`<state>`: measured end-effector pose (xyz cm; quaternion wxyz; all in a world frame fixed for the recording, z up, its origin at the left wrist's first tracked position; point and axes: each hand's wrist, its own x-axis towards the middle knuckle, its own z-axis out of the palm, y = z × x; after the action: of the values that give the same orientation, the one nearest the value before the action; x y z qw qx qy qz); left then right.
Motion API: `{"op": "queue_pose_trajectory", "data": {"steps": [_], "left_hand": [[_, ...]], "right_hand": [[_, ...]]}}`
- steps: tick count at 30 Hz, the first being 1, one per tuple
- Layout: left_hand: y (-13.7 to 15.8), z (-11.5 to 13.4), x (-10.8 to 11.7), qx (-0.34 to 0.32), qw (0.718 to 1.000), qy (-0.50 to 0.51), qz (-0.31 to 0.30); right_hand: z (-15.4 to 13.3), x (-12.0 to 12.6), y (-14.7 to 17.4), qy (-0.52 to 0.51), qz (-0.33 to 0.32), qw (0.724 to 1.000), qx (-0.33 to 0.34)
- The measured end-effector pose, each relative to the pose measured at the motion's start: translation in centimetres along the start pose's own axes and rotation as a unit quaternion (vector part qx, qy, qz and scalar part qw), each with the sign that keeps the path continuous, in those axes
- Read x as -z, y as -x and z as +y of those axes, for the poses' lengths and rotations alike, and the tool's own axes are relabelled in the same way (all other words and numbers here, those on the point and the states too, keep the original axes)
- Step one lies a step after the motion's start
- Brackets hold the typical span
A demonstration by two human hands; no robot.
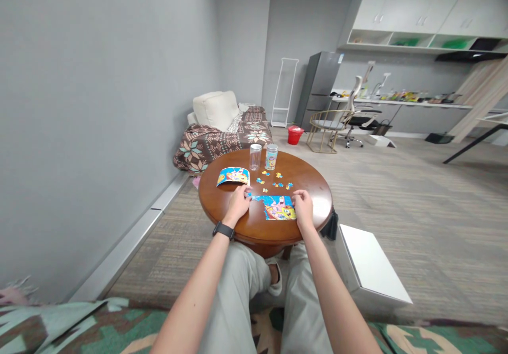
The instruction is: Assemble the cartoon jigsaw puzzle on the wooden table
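A partly joined jigsaw puzzle (pixel 278 209) with a yellow and a pink cartoon figure lies near the front of the round wooden table (pixel 214 206). A row of blue pieces runs left from its upper edge. My left hand (pixel 239 201), with a black watch on the wrist, is closed on a small blue puzzle piece (pixel 250 195) at that row's left end. At the puzzle's right edge rests my right hand (pixel 304 206), fingers loosely bent and slightly apart, with nothing visible in them. Several loose puzzle pieces (pixel 280 184) lie beyond the puzzle.
A curved picture sheet (pixel 233 175) stands at the table's left. Toward the back are a clear jar (pixel 255 158) and a jar with a printed label (pixel 271 158). A white box (pixel 375 259) sits on the floor to the right. Behind the table is a patterned sofa (pixel 222 139).
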<state>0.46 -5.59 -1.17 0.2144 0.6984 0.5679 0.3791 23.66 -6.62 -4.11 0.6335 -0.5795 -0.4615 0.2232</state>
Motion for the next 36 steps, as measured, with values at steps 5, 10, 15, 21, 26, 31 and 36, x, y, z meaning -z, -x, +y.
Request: {"op": "queue_pose_trajectory", "data": {"steps": [5,10,15,21,26,31,36], "left_hand": [[0.2,0.2,0.1,0.015,1.0,0.001,0.013],[0.3,0.1,0.0,0.005,0.999,0.044,0.007],[0.0,-0.5,-0.3,-0.001,0.992,0.126,0.015],[-0.3,-0.6,-0.7,0.031,0.975,0.215,0.042],[-0.2,-0.2,-0.6,0.036,0.969,0.24,0.05],[-0.1,-0.1,-0.4,0.032,0.969,0.242,0.043],[-0.2,-0.2,-0.5,0.031,0.971,0.231,0.047]], "right_hand": [[0.0,0.2,0.0,-0.009,0.003,1.0,-0.029],[-0.9,0.0,0.5,0.066,-0.021,0.997,0.025],[-2.4,-1.8,0.7,0.218,-0.175,0.939,0.201],[-4.4,-4.9,-1.4,0.375,-0.277,0.868,0.172],[-4.9,-6.3,-3.1,0.412,-0.299,0.853,0.115],[-4.3,-6.5,-3.7,0.412,-0.301,0.854,0.107],[-3.8,-7.2,-4.1,0.404,-0.293,0.86,0.108]]}}
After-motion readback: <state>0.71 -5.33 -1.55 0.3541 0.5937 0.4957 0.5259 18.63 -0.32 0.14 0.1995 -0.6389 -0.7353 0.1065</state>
